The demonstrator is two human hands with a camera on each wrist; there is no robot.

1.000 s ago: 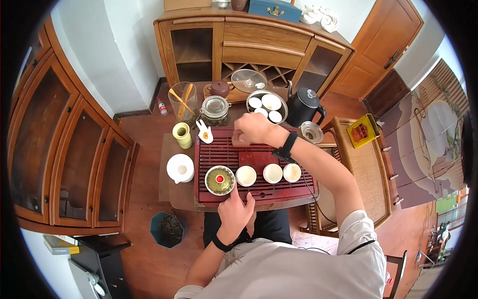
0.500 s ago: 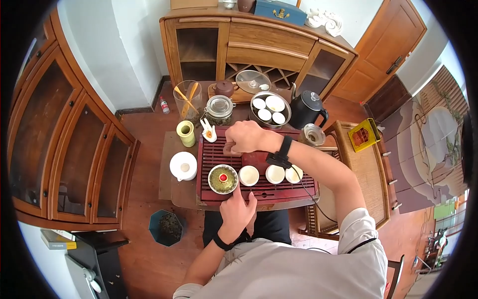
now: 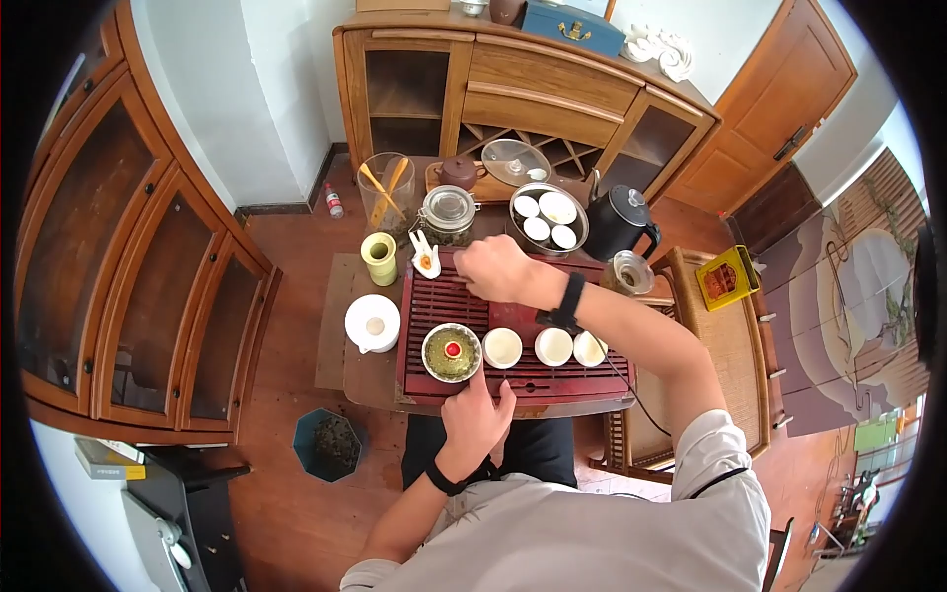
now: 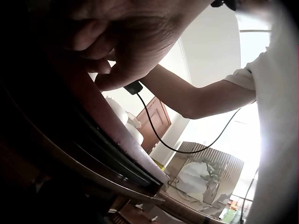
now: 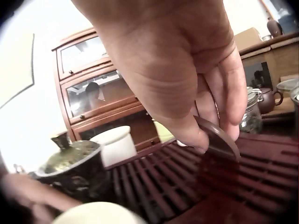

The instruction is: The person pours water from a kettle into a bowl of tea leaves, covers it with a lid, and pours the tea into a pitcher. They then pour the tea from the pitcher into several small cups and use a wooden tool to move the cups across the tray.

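Note:
A dark brown, thin round disc stands on edge between the thumb and fingers of my right hand, low over the slats of the red-brown tea tray. Only part of the disc shows; what it belongs to I cannot tell. My left hand reaches in from the front, its index finger straight and its tip right at the rim of a lidded tea bowl. That bowl has a greenish lid with a red knob. To its right stand three white cups in a row.
Left of the tray sits a white lidded pot. Behind are a green vase, a white hand-shaped ornament, a glass jar, a pan of white cups and a black kettle. A black cord hangs from my right wrist.
My right hand, pinching the disc, came left and nearer over the tray, then drew back slightly. My left finger has stayed at the tea bowl. The whole head view has shifted a little.

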